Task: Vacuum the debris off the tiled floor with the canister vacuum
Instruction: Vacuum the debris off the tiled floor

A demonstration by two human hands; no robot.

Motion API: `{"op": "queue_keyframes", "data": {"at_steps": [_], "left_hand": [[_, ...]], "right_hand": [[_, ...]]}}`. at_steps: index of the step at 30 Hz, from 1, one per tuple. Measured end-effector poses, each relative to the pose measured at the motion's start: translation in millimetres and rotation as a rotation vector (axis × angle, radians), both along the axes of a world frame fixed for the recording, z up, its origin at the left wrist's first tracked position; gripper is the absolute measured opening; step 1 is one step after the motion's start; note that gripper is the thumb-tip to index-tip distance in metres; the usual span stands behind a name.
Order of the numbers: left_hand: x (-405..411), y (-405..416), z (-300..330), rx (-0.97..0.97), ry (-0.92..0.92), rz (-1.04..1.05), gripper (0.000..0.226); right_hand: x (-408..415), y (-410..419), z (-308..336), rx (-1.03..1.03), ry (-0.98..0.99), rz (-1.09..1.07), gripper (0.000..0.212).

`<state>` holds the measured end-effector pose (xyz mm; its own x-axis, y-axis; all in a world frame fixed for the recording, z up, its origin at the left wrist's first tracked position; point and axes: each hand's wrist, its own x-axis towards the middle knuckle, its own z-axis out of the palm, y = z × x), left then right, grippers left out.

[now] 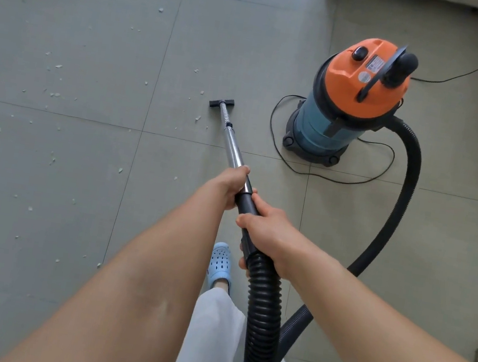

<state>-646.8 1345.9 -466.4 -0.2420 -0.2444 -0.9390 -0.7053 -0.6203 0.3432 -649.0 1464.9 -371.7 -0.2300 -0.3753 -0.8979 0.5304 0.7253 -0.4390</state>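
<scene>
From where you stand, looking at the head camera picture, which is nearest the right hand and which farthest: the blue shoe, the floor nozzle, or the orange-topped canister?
From the right hand:
1. Blue shoe, just below and left of it.
2. Floor nozzle, ahead at the wand's far end.
3. Orange-topped canister, ahead and to the right, farthest, though not by much.

Teal-bodied canister vacuum with an orange lid (348, 104): upright on the grey tiled floor (92, 35), on a dark wheeled base, black carry handle across the lid. Thick black ribbed hose (262, 317): leaves the canister's right side, arcs downward, loops back to a shiny metal wand (232, 142). Small black T-shaped floor nozzle (221, 104): flat on the tile, left of the canister. Pale, small debris flakes (55, 94): scattered mainly left of the nozzle, a few just beside it.
</scene>
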Motion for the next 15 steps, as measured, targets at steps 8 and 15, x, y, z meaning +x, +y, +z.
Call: {"op": "queue_keyframes", "data": {"at_steps": [8,15], "left_hand": [[31,66,3,-0.01,0.014,0.03,0.048],[60,120,5,-0.007,0.014,0.041,0.045]], "right_hand": [[25,67,9,-0.004,0.005,0.053,0.063],[50,121,15,0.001,0.032,0.105,0.063]]}}
